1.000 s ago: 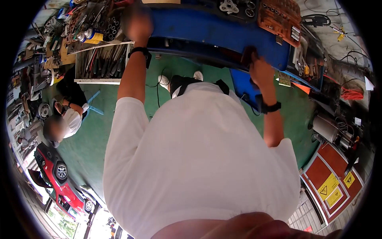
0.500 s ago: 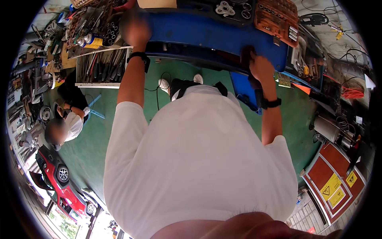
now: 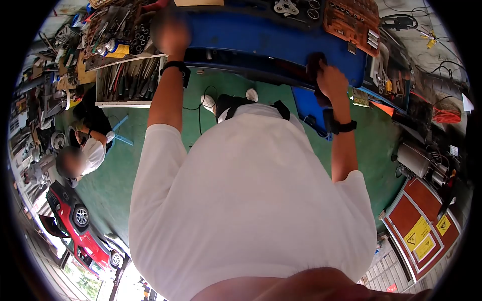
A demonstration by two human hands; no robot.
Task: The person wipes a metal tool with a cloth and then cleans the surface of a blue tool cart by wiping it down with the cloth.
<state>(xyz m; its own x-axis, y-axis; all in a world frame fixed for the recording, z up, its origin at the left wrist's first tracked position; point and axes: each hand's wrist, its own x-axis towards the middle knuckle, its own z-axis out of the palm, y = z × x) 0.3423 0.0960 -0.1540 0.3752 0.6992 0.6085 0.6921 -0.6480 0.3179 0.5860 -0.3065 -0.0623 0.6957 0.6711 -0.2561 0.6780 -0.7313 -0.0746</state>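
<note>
My right hand point(image 3: 333, 84) is closed on a dark red cloth point(image 3: 315, 64), at the front edge of a blue workbench or cabinet top point(image 3: 251, 37). Part of the cloth lies on that edge and part hangs below the fingers. At the left end of the blue top, my left hand point(image 3: 173, 37) rests near a stack of tools. A blur covers its fingers, so their pose and anything under them cannot be made out.
An orange socket set point(image 3: 351, 22) and a black tool case point(image 3: 296, 10) lie on the blue top. Left of it stands an open drawer point(image 3: 128, 83) of screwdrivers, with spray cans point(image 3: 116, 48) above. Another person point(image 3: 93, 150) crouches at left. A cable point(image 3: 200, 118) crosses the green floor.
My right hand and the cloth have shifted very slightly up and to the right along the blue edge. My left hand stays about where it was.
</note>
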